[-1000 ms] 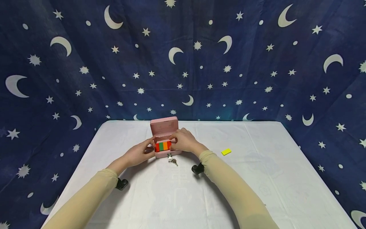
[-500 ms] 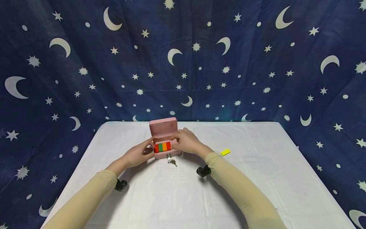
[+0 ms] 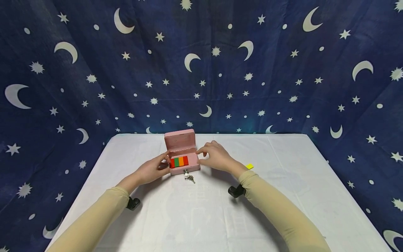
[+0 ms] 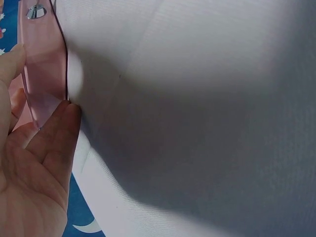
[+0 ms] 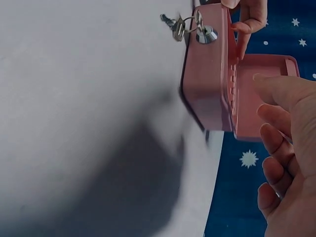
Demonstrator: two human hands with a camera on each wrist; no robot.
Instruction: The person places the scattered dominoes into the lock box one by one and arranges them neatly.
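A pink metal cash box (image 3: 194,168) stands with its lid (image 3: 180,140) raised. Inside, a row of red, green and orange blocks (image 3: 181,161) lies to the left, and bare floor shows at the right. My left hand (image 3: 151,170) grips the box's left end, with fingers over the rim and others against the outside, as the left wrist view shows. Just off the box's right end is my right hand (image 3: 215,156), holding nothing, its thumb and forefinger apart. Keys on a ring (image 5: 180,27) hang from the front lock (image 5: 206,34).
A yellow block (image 3: 249,166) lies on the white tablecloth (image 3: 189,217), partly behind the right forearm. Black wrist cameras (image 3: 236,191) sit under both sleeves. A dark blue star-and-moon cloth (image 3: 201,87) hangs behind and around the table.
My right hand has withdrawn rightward from the blocks to outside the box, uncovering the red end block and the bare floor. My left hand stays at the box's left end.
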